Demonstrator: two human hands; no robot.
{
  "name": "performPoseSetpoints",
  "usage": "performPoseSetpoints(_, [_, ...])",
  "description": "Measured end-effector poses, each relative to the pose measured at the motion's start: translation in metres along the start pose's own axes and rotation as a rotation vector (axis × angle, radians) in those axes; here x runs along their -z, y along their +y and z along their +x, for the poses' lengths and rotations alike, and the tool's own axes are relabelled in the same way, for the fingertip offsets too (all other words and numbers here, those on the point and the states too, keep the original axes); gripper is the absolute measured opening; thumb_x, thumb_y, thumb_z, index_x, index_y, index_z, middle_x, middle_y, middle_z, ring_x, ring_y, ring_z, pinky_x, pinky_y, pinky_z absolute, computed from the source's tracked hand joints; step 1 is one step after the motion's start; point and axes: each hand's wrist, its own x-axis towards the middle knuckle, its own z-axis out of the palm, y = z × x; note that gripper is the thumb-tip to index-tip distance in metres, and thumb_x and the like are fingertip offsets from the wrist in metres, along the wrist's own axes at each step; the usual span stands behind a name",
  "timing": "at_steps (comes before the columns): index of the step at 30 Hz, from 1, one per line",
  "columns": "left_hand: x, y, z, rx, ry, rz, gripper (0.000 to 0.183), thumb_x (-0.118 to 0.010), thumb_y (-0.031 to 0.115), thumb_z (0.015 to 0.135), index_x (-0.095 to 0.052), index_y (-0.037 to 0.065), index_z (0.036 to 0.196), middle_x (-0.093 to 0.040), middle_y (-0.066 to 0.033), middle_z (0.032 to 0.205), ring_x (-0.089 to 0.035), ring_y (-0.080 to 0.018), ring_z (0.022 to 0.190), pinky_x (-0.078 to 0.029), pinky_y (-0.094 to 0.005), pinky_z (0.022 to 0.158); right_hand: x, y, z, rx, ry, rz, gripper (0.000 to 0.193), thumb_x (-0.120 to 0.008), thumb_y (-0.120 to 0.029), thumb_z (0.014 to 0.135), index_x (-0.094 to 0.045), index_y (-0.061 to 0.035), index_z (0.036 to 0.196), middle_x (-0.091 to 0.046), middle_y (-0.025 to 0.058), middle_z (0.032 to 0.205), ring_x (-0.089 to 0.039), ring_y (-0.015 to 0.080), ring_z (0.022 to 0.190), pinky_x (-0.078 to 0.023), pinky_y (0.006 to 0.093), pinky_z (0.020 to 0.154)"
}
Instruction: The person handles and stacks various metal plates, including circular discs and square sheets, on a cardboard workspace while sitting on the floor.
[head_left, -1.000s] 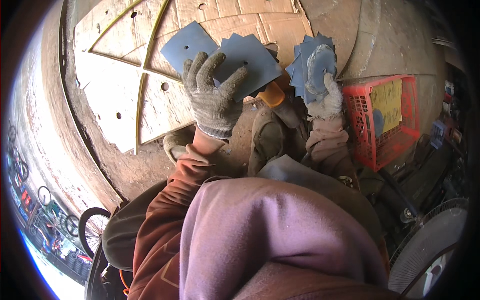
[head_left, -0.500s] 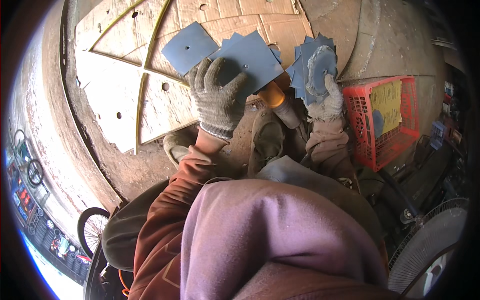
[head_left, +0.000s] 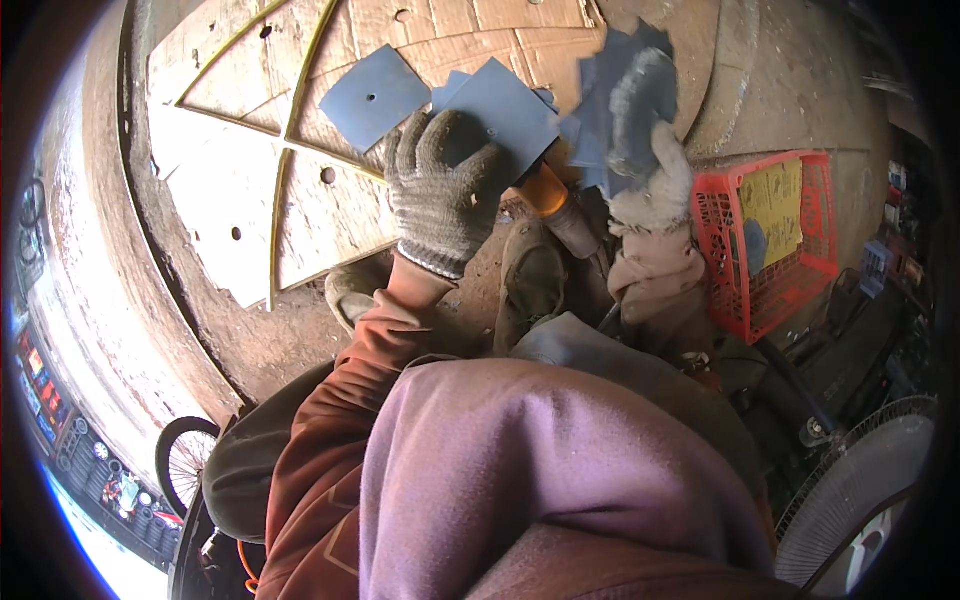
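Observation:
My left hand [head_left: 445, 195], in a grey knitted glove, grips the near corner of a fanned stack of blue-grey square metal plates [head_left: 505, 95]; its fingers and thumb straddle that corner. A single plate [head_left: 365, 97] with a centre hole lies just beyond its fingertips. My gloved right hand [head_left: 650, 195] holds another fanned stack of plates [head_left: 600, 100], thumb on top. On this stack is a dark disc [head_left: 640, 115] with a rough pale rim, smeared by motion. Under the left stack's near edge an orange-and-grey cylindrical tool [head_left: 550, 200] is partly hidden.
A worn cardboard sheet [head_left: 220, 200] with yellowish strips lies ahead and left. A red plastic crate [head_left: 715, 245] with a yellow sheet stands right. My shoes [head_left: 533, 265] are just below the tool. A fan [head_left: 860, 500] stands lower right, a bicycle wheel [head_left: 187, 462] lower left.
My right hand has moved its stack and disc upward, away from me, and these are blurred now. My left hand and its stack have barely shifted. The single plate stays put.

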Motion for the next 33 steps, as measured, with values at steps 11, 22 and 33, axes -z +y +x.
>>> performPoseSetpoints(11, [-0.001, 0.001, -0.033, 0.369, 0.188, -0.390, 0.086, -0.085, 0.009, 0.071, -0.048, 0.005, 0.149, -0.045, -0.0265, 0.152, -0.045, -0.0408, 0.140, -0.037, -0.0507, 0.117, -0.007, 0.064, 0.042, -0.228, 0.138, -0.233, 0.048, -0.068, -0.021, 0.100, -0.053, -0.0038, 0.141, -0.064, 0.0158, 0.133, -0.066, 0.0340, 0.120, -0.059, 0.0518, 0.099])
performPoseSetpoints(22, [-0.013, 0.022, -0.058, 1.151, 0.389, -1.075, 0.023, -0.078, 0.022, 0.094, -0.071, 0.001, 0.099, -0.071, -0.0028, 0.086, -0.064, -0.0128, 0.077, -0.052, -0.0288, 0.075, -0.016, 0.061, 0.039, -0.216, 0.141, -0.246, 0.051, -0.074, -0.020, 0.096, -0.054, -0.0051, 0.140, -0.064, 0.0142, 0.131, -0.065, 0.0322, 0.120, -0.059, 0.0491, 0.098])
performPoseSetpoints(33, [-0.017, 0.022, -0.066, 1.176, 0.281, -1.013, 0.015, -0.078, 0.012, 0.094, -0.073, 0.000, 0.087, -0.073, -0.0030, 0.079, -0.063, -0.0083, 0.070, -0.052, -0.0262, 0.066, -0.017, 0.060, 0.037, -0.187, 0.153, -0.253, 0.052, -0.073, -0.023, 0.097, -0.053, -0.0025, 0.141, -0.064, 0.0154, 0.132, -0.065, 0.0327, 0.120, -0.059, 0.0494, 0.098])
